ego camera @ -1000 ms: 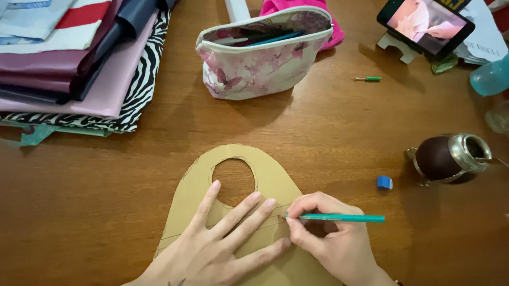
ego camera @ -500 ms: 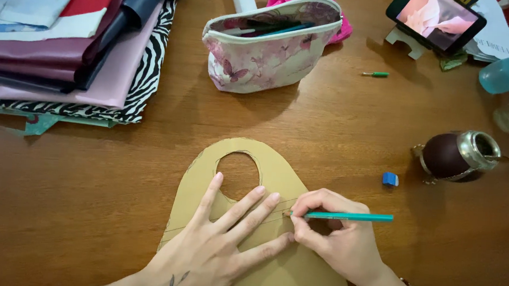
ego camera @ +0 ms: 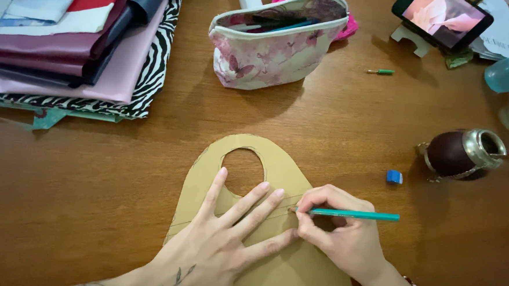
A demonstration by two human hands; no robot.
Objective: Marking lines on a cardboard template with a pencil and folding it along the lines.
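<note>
A tan cardboard template [ego camera: 288, 168] with an oval hole lies flat on the wooden table [ego camera: 89, 198]. My left hand [ego camera: 226, 240] presses on it, fingers spread and flat, just below the hole. My right hand [ego camera: 337, 234] grips a teal pencil [ego camera: 355, 214] with its tip on the cardboard, next to my left fingertips. A thin drawn line crosses the cardboard near the tip.
Folded fabrics [ego camera: 68, 40], one zebra-striped, are stacked at the back left. A floral pencil pouch [ego camera: 271, 45] stands behind the template. A small blue sharpener [ego camera: 394, 177], a gourd cup [ego camera: 457, 152], a short green pencil [ego camera: 381, 71] and a phone on a stand [ego camera: 444, 16] sit at the right.
The view has shifted slightly. Both hands stay on the cardboard, with the pencil tip near the same spot beside my left fingers.
</note>
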